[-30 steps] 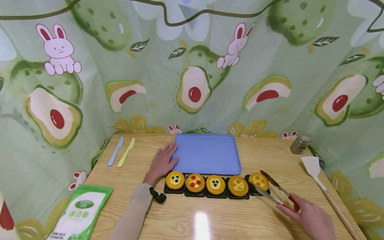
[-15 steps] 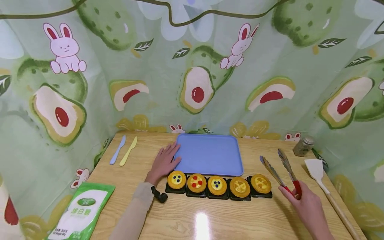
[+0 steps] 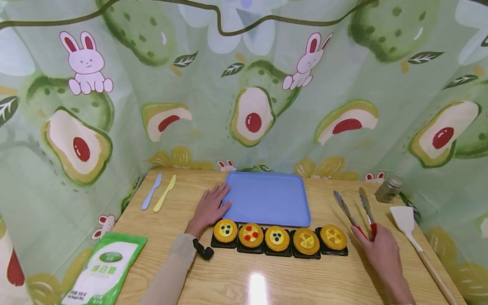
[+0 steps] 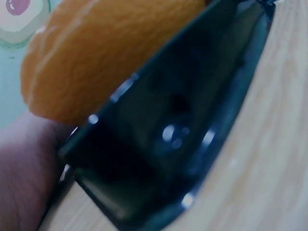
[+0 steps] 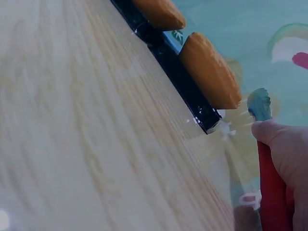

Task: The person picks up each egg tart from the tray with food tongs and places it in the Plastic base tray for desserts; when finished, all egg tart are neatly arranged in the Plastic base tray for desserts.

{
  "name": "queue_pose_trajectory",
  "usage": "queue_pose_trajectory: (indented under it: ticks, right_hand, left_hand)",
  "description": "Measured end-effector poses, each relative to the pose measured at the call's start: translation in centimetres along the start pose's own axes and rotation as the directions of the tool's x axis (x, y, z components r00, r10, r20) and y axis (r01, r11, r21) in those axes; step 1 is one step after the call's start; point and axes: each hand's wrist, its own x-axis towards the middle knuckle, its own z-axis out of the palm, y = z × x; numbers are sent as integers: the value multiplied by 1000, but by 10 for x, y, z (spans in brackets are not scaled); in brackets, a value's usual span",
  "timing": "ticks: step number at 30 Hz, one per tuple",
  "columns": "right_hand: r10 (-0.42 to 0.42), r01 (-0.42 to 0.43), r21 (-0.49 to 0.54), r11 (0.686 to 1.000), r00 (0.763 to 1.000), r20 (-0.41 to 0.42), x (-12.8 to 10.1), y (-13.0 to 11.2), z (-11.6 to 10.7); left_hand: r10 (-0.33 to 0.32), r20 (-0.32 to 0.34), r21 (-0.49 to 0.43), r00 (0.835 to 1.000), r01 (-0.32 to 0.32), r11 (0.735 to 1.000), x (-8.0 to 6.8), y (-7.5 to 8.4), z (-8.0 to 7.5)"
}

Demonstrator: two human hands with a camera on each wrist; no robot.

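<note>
Bare wood before tart row, spatula flanking right, tray behind

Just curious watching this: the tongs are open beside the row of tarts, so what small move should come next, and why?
Probably swing the tongs left over the nearest tart: the right hand grips them open, holding nothing, while the left hand rests against the blue tray.

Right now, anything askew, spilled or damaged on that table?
Nothing stands out. Five tarts sit in a straight row, tray square behind them, right hand holds the tongs, left hand rests at the tray's edge.
</note>
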Motion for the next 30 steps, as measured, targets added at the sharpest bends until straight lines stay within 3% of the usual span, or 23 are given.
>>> queue_pose_trajectory:
  ticks: [7,12,19,30]
  right_hand:
    - [61,-60,-15,998,998,21,0,2,5]
    - [46,-46,-65,997,999,-1,-6,9,4]
    - [17,-20,-57,998,998,-54,-5,13,9]
    - [26,-29,-76,997,999,-39,-2,11,13]
  left_hand:
    - [-22,18,23,1000,22,1000,-1,0,1]
    - [-17,34,16,999,16,1000,-2,2,7]
    - [-12,36,28,999,11,1000,3,2,7]
    - [-20,50,39,999,18,999,2,0,2]
